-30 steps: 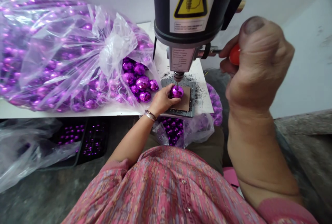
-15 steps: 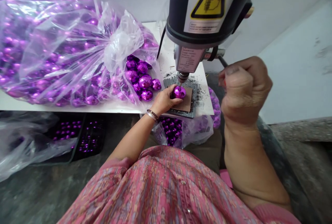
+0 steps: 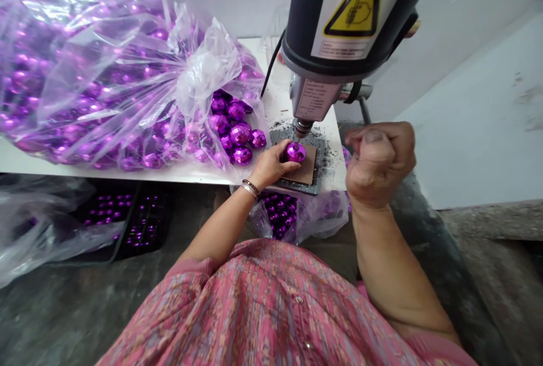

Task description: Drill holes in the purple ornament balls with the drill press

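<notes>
Seen from above, a shiny, faceted purple ball sits over a brown board near the right end of a white worktop, below the thin bit of a drill press (whether the tip touches it is hard to tell). The ball is round, with no clear long axis. The left hand is nearer, reaching in from the lower left; its fingers pinch the ball, which lies at their tips, with the thumb along its near side. The right hand, fist clenched around the end of the press's lever, is raised right of the ball, forearm slanting up and inward.
</notes>
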A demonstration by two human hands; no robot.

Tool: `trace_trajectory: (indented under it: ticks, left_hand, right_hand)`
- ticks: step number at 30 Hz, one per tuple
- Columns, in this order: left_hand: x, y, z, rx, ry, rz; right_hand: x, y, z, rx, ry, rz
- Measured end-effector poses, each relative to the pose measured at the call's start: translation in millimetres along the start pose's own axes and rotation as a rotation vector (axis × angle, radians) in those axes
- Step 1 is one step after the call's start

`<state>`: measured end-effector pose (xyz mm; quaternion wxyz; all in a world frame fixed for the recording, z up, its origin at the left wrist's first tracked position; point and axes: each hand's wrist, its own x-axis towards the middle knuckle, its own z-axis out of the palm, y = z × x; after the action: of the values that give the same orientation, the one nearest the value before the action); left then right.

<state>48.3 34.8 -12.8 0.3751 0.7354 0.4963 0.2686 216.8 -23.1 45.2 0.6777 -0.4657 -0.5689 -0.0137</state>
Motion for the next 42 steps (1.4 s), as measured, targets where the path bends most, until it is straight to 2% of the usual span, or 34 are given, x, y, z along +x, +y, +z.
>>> trace_trajectory:
  ticks: [5, 7, 11, 14, 17, 23, 26, 30, 34, 36, 37, 40, 42]
  left_hand:
    - [-1.1, -0.6, 1.1, 0.014, 0.011, -0.012]
    - [-0.8, -0.9, 1.6, 0.011, 0.007, -0.016]
    - [-0.6, 0.7, 2.3, -0.009, 0.026, -0.015]
    - [-5.4, 2.0, 1.3, -0.046, 0.046, 0.001]
    - [-17.4, 0.7, -3.3, -0.084, 0.066, 0.048]
    - [-53.8, -0.8, -17.5, -0.133, -0.030, 0.128]
    - [-68.8, -0.2, -20.1, -0.128, -0.102, 0.111]
    - [-80.3, -5.4, -15.9, -0.110, -0.180, 0.110]
    - [-83.9, -14.2, -12.8, -0.083, -0.185, 0.092]
    - [-81.5, -18.1, -17.3, -0.060, -0.119, 0.030]
    - [-78.8, -20.0, -21.5, -0.031, -0.046, -0.007]
    - [-65.7, -26.9, -38.3, 0.152, 0.287, -0.114]
    - [-55.2, -32.3, -48.4, 0.288, 0.443, -0.179]
  right_hand:
    - [-14.8, 8.4, 4.8, 0.029, 0.007, -0.008]
    - [-10.9, 4.3, 3.9, 0.025, 0.019, -0.009]
    - [30.4, -20.9, 0.5, -0.048, 0.007, 0.007]
    - [69.6, -39.1, 2.0, 0.043, 0.011, 0.196]
    - [89.2, -47.7, 5.9, 0.077, -0.006, 0.354]
    - [85.6, -51.1, 9.5, 0.118, 0.059, 0.370]
    - [85.4, -51.3, 9.9, 0.127, 0.072, 0.364]
    - [85.5, -51.1, 10.2, 0.112, 0.058, 0.350]
    - [82.7, -50.7, 9.8, 0.126, 0.053, 0.355]
    - [81.1, -49.8, 9.6, 0.132, 0.056, 0.355]
    - [80.3, -49.3, 9.6, 0.133, 0.061, 0.350]
    - [78.3, -48.7, 9.7, 0.136, 0.071, 0.319]
    - [77.2, -49.6, 9.8, 0.136, 0.067, 0.304]
